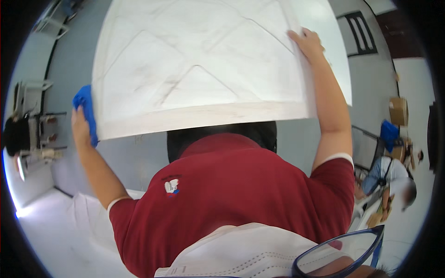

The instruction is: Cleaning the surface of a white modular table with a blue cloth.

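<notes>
A large white panel [208, 83] with a raised border and V-shaped lines with greyish smudges spans the area before me. My left hand [81, 127] presses a bunched blue cloth [89, 104] against the panel's left edge. On the right side, my right hand [307, 45] grips the panel's raised border, with the thumb on the inner side. Part of those fingers is hidden from view. Below the panel's near edge, my dark-clad lap [222, 129] partly shows.
A smooth white surface [333, 69] lies beyond the panel's right border. A black slatted item [361, 33] is further right. Cardboard boxes [398, 111], a blue bag [389, 132] and a bending person [389, 177] are at the right. Another person [19, 137] is at the far left.
</notes>
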The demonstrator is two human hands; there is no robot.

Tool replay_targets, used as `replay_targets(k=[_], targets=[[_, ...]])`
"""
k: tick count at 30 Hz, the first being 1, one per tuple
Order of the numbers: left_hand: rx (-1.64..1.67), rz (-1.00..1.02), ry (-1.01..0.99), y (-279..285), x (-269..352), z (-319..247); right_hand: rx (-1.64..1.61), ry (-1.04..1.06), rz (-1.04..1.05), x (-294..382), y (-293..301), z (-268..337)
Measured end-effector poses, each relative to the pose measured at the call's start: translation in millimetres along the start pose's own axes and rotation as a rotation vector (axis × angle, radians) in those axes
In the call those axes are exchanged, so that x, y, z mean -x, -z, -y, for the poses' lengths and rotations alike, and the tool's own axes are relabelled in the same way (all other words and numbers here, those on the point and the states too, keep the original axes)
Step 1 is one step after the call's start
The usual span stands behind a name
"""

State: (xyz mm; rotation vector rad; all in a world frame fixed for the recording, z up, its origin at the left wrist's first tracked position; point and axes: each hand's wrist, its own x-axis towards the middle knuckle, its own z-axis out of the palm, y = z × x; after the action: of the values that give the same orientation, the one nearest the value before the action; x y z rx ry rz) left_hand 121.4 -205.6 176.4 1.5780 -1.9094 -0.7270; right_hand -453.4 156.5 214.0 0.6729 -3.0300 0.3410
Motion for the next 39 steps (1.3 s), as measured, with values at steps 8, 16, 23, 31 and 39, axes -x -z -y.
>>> replay_targets(k=[8, 16, 23, 31, 39], targets=[[0.255, 0.010, 0.044, -5, 26, -38, -0.089, 0.009, 0.074, -9, 3, -25], [0.261, -0.146, -0.354, 5, 6, -129, -0.320, 0.085, -0.095, -16, 3, -68], [0.012, 0.617, -0.669, -66, 34, -191, -0.150, 0.091, -0.238, -2, -4, -76], [-0.631, 0.694, -0.762, -95, 60, -214, -0.090, 0.159, -0.312, -2, -8, -73], [-0.695, 0.660, -0.795, -110, 64, -209, -0.192, 0.156, -0.304, 1, -5, -69]])
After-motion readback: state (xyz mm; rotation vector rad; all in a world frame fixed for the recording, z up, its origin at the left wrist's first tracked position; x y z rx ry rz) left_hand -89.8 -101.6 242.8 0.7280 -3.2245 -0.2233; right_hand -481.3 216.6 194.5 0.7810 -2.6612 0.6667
